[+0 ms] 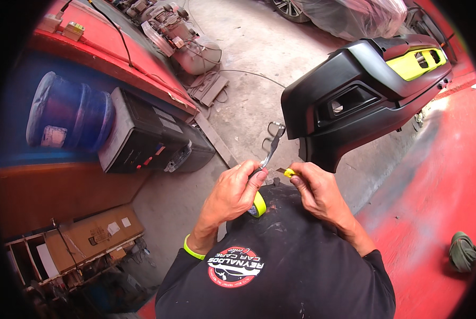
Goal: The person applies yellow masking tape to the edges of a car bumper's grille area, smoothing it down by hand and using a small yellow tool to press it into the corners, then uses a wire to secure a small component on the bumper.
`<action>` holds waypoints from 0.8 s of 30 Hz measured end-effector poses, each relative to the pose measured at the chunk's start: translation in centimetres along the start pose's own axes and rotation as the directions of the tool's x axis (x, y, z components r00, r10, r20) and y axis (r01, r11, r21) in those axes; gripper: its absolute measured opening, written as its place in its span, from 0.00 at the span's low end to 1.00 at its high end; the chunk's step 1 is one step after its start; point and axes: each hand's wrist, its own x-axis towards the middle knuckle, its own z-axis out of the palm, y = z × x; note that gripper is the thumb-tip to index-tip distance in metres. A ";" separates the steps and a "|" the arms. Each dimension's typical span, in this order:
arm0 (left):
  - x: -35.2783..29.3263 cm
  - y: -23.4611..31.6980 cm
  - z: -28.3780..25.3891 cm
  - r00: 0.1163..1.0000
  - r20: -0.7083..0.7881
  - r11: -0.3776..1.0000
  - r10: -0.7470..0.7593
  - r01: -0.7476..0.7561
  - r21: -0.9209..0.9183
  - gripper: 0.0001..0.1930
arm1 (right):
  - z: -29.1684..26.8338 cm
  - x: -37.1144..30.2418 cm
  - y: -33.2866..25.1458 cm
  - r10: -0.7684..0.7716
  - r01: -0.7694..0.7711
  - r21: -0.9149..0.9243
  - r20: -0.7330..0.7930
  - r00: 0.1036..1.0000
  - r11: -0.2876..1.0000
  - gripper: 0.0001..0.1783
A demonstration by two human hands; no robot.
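Observation:
In front of my chest, my left hand (232, 189) pinches a thin black-and-silver piece (272, 146) with loops at its far end; I cannot make out its exact kind. A roll of yellow-green tape (259, 204) sits against the underside of that same hand, partly hidden by it. My right hand (317, 189) is closed around a yellow utility knife (289, 173), its short dark blade pointing toward my left fingers. The two hands are close together but apart. Beyond them to the right stands a black plastic car bumper (349, 101) with a yellow-green insert (416, 65).
Left lie a blue water jug (70, 111) and a black case (147, 135); nearer is a shelf with cardboard (97, 234). An air compressor (195, 53) stands far off, its hose crossing the floor. A plastic-covered car (355, 16) is at the back, a green cloth (463, 252) far right.

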 end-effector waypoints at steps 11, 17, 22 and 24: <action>0.5 0.1 -0.7 0.984 0.177 0.990 -0.012 -0.014 0.143 0.11 | -1.2 1.8 0.9 -0.380 0.397 -0.328 0.118 0.917 0.857 0.23; 1.4 0.1 -0.6 0.966 0.251 0.988 0.069 -0.102 0.119 0.12 | -3.2 2.1 0.8 -0.274 0.388 -0.296 0.360 0.892 0.873 0.29; 1.7 -0.3 -0.6 0.954 0.266 0.978 0.134 -0.170 0.117 0.11 | -3.7 2.3 0.5 -0.277 0.394 -0.286 0.375 0.885 0.873 0.32; 1.9 -0.1 -0.6 0.948 0.287 0.977 0.135 -0.176 0.120 0.11 | -3.6 2.3 0.4 -0.292 0.389 -0.285 0.329 0.898 0.876 0.28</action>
